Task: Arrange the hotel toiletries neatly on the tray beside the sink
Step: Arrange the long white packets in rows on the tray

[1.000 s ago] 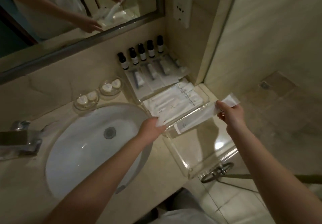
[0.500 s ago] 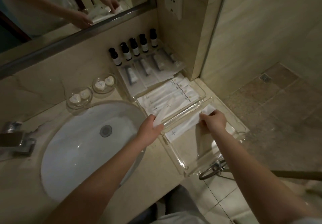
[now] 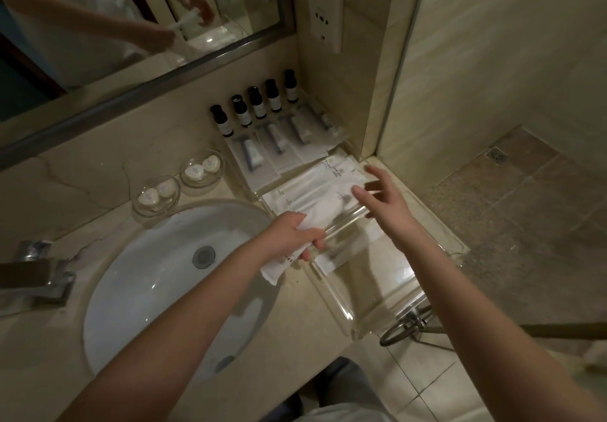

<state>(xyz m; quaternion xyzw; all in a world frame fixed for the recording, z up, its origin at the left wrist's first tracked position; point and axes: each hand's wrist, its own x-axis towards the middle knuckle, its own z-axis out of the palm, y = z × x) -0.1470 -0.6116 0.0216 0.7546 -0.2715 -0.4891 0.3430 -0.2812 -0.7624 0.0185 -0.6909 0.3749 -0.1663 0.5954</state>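
A veined beige stone countertop [image 3: 305, 329] holds a smooth white oval sink [image 3: 157, 283]. To its right sits a clear, glossy acrylic tray [image 3: 331, 297] with rounded rims. Flat white sachets [image 3: 305, 188] printed with small logos lie side by side in it. The left hand [image 3: 292, 234] grips a soft white packet [image 3: 279, 265] at the tray's sink-side edge. The right hand [image 3: 384, 206] hovers over the sachets, fingers spread, holding nothing. Small dark round bottles [image 3: 256, 104] line the back

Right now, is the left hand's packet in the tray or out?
Mostly out. The left hand grips the white packet above the counter between sink and tray; only its far end reaches the tray's rim.
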